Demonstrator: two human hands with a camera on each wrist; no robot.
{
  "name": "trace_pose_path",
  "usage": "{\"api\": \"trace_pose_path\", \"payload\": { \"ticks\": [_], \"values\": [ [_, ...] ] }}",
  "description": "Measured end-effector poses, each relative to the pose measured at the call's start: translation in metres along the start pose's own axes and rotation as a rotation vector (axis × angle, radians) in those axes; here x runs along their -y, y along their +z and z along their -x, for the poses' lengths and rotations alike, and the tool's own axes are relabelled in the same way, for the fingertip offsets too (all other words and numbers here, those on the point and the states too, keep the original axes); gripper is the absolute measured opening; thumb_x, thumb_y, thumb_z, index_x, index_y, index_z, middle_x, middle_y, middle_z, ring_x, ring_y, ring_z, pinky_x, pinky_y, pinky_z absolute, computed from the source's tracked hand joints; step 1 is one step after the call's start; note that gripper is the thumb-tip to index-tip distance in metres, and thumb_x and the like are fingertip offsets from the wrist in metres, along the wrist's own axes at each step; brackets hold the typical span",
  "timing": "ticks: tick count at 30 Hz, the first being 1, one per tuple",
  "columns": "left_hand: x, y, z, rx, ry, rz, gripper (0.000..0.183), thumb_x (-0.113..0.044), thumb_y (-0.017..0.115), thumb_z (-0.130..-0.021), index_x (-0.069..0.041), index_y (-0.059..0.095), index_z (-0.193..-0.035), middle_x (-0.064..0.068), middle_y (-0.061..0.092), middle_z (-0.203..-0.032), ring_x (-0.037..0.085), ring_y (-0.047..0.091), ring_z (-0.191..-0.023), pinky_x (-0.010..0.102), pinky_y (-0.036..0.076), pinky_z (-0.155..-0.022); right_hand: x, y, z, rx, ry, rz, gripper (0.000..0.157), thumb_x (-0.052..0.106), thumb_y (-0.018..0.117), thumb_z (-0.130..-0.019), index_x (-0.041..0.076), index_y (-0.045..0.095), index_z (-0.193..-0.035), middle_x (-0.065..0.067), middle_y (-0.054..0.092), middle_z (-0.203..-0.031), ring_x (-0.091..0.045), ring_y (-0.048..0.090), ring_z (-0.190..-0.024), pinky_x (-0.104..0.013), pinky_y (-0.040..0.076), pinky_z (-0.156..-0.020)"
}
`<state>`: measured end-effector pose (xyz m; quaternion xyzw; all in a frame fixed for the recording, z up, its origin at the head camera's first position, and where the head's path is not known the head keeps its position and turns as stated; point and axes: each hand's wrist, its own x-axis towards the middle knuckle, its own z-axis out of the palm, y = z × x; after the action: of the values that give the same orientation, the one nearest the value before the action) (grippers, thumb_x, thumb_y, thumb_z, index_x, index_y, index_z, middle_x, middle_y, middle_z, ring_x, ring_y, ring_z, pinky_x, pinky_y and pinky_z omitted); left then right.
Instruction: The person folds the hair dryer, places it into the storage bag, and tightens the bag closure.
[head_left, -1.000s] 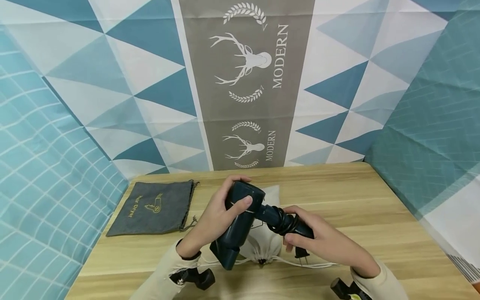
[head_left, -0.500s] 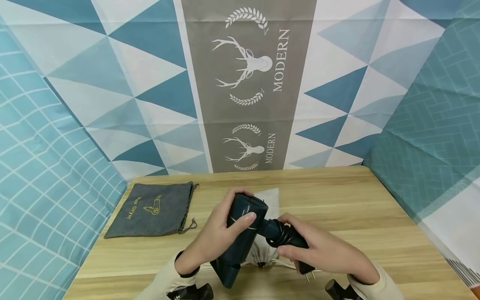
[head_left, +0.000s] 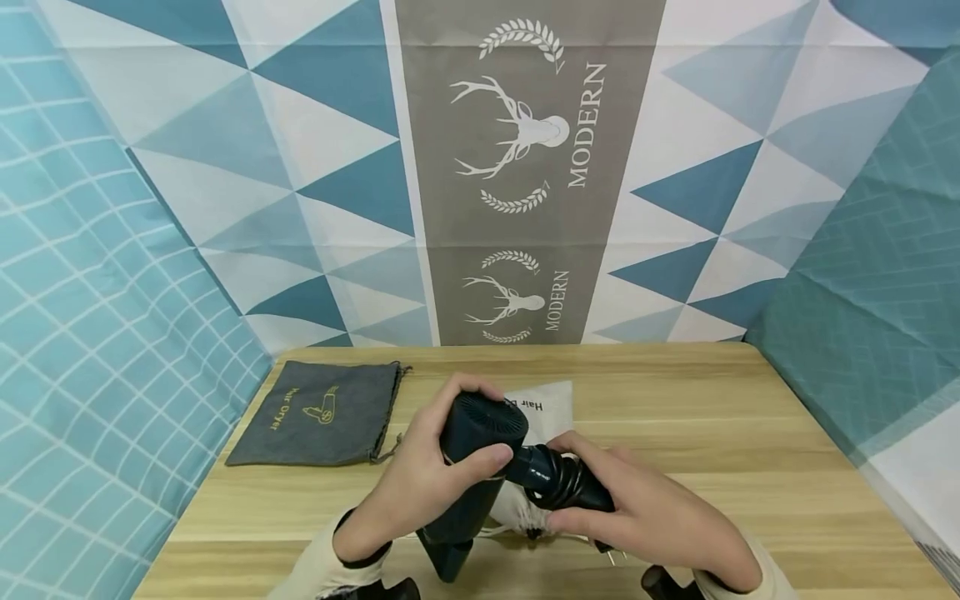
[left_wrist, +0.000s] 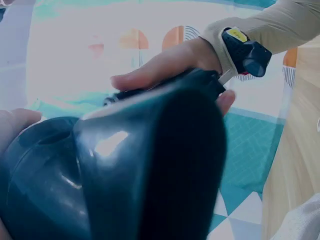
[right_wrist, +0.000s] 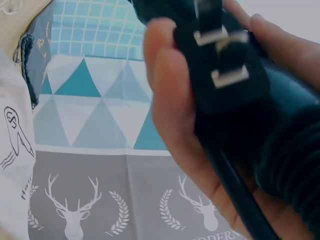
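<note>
A dark blue hair dryer (head_left: 483,429) is held near the lower centre of the head view, over the table (head_left: 690,417), its ribbed round end up and its flat nozzle (head_left: 446,560) pointing toward the bottom edge. The left hand (head_left: 423,479) curls round its barrel, thumb across the near side and fingers over the far side. The right hand (head_left: 645,512), right of centre, closes round the handle, where a black cord (head_left: 558,486) is wound in coils. In the right wrist view, the two-pronged plug (right_wrist: 222,75) sits against that hand's fingers at upper right, its prongs toward the camera. Behind the dryer, a white drawstring pouch (head_left: 553,408) lies on the table, partly hidden. A grey pouch (head_left: 322,415) with yellow "Hair Dryer" lettering lies flat at the left of the head view, well apart from the right hand. A patterned cloth (head_left: 517,208) with deer heads fills the upper centre.
</note>
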<state>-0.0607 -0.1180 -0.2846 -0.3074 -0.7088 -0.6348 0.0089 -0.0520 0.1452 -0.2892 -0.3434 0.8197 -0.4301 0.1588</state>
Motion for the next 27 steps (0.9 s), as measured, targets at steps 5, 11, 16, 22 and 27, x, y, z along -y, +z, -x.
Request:
{"api": "trace_pose_path", "payload": {
  "ticks": [5, 11, 16, 22, 27],
  "values": [
    [-0.001, 0.002, 0.004, -0.062, 0.074, 0.009, 0.040, -0.002, 0.064, -0.095, -0.013, 0.050, -0.130, 0.010, 0.062, -0.109, 0.024, 0.067, -0.085, 0.037, 0.058, -0.071, 0.002, 0.006, -0.003, -0.076, -0.042, -0.014, 0.036, 0.031, 0.066, -0.098, 0.031, 0.049, -0.130, 0.008, 0.064, -0.083, -0.006, 0.060, -0.061, -0.028, 0.053, -0.055],
    [-0.002, 0.003, 0.006, -0.107, 0.146, 0.029, 0.043, 0.002, 0.064, -0.092, -0.009, 0.051, -0.130, 0.011, 0.060, -0.117, 0.026, 0.067, -0.093, 0.039, 0.059, -0.073, 0.008, 0.009, -0.003, -0.137, -0.027, -0.017, 0.038, 0.033, 0.068, -0.096, 0.032, 0.050, -0.129, 0.008, 0.066, -0.085, -0.006, 0.061, -0.062, -0.027, 0.053, -0.055],
    [-0.003, 0.007, 0.006, -0.146, 0.209, 0.039, 0.041, 0.000, 0.064, -0.092, -0.006, 0.050, -0.130, 0.014, 0.057, -0.121, 0.026, 0.068, -0.091, 0.039, 0.059, -0.070, 0.009, 0.012, 0.000, -0.206, -0.048, -0.030, 0.039, 0.029, 0.070, -0.095, 0.030, 0.052, -0.129, 0.006, 0.065, -0.092, -0.008, 0.061, -0.067, -0.028, 0.053, -0.057],
    [-0.001, 0.011, 0.006, -0.256, 0.217, 0.089, 0.038, -0.007, 0.058, -0.097, -0.002, 0.046, -0.132, 0.021, 0.055, -0.116, 0.027, 0.066, -0.087, 0.039, 0.059, -0.067, 0.003, 0.026, -0.010, -0.344, -0.263, -0.111, 0.047, 0.004, 0.069, -0.093, 0.016, 0.048, -0.134, -0.001, 0.066, -0.096, -0.009, 0.066, -0.069, -0.029, 0.055, -0.058],
    [0.001, 0.010, 0.008, -0.237, 0.201, 0.118, 0.039, -0.009, 0.059, -0.097, -0.002, 0.044, -0.132, 0.024, 0.055, -0.117, 0.028, 0.067, -0.089, 0.041, 0.059, -0.067, 0.004, 0.027, -0.012, -0.368, -0.230, -0.104, 0.047, 0.007, 0.071, -0.091, 0.020, 0.050, -0.131, 0.000, 0.064, -0.102, -0.010, 0.065, -0.075, -0.029, 0.055, -0.062]
  ]
}}
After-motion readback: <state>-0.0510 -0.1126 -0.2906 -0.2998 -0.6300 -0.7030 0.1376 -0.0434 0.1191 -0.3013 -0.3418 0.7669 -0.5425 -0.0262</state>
